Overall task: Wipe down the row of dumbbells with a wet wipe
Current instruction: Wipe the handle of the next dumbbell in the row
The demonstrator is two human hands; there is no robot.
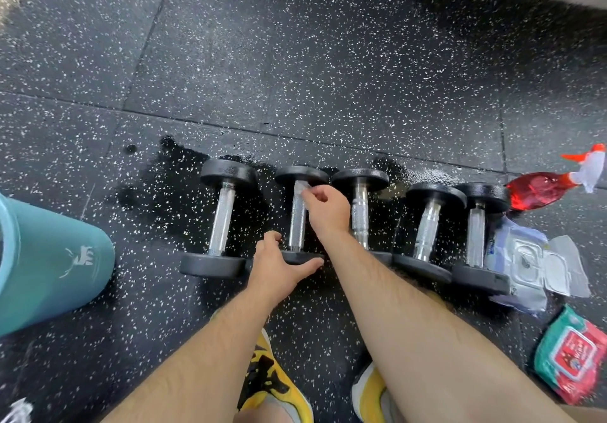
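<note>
Several black dumbbells with chrome handles lie side by side on the speckled rubber floor (328,61). My right hand (325,204) pinches a small wet wipe (301,189) against the far end of the second dumbbell's handle (297,225). My left hand (282,266) grips the near head of that same dumbbell (303,257), thumb on the right side. The leftmost dumbbell (223,222) lies just left of it; the others (359,212) (427,228) (476,235) lie to the right.
A red spray bottle (542,192) lies at the far right. An open white wipes pack (532,261) sits beside the last dumbbell, a green and red wipes pack (571,353) nearer me. A teal bottle (49,258) stands at left. My yellow shoes (276,386) are below.
</note>
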